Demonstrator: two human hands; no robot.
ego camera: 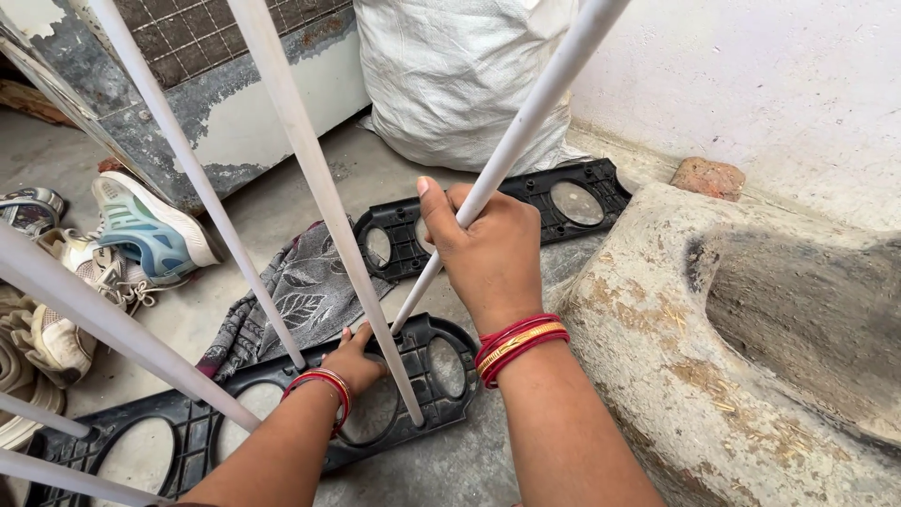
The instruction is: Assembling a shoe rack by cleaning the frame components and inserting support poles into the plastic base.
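Now, right hand point(488, 253): clenching around the white rod point(511, 150), just above the near black panel point(282, 413), thumb pointing up.
Left hand point(355, 361): pressing down on the near black panel beside the rod's foot; fingers hidden behind the knuckles, so closing on something or merely bracing, cannot tell.
White rod: slanting up and right from the near black panel, lower end meeting a socket between two round holes.
Handling, judging by looks: seeming light and stiff, a smooth plastic-looking tube, likely slipping a little in a sweaty palm; gripping low, close to the socket, looking steadiest.
Panel handling: appearing rigid and ribbed, lying flat on the concrete, thin around the holes.
Counting rods: at least six white ones showing, two more already standing in the near black panel.
Counting panels: two, the far black panel point(572, 202) lying behind the near one.
Also around: grey patterned cloth point(291, 291) between the panels, sneakers point(141, 230) left of the near panel, white sack point(450, 75) beyond, rough stone trough point(751, 319) to its right.
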